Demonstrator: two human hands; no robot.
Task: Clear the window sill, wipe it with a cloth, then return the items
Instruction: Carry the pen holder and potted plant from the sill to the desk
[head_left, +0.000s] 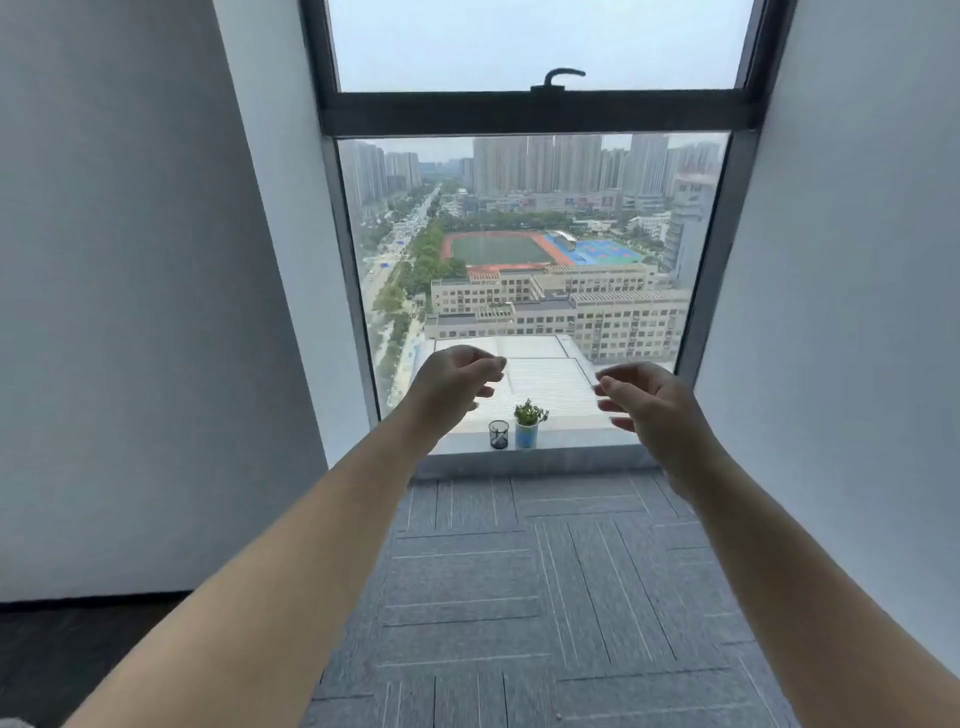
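A low grey window sill (582, 441) runs along the foot of a tall window. On it stand a dark mesh pen cup (498, 434) and, just to its right, a small green plant in a white and blue pot (527, 428). My left hand (452, 382) is raised in front of the glass, above and left of the cup, fingers curled and apart, holding nothing. At about the same height, my right hand (649, 402) hovers above and right of the plant, also with loose, empty fingers. No cloth is in view.
Grey carpet tiles (519, 597) cover the floor up to the sill. White walls (145, 312) close in on both sides of the narrow alcove. A dark window frame bar with a handle (563, 78) crosses high above.
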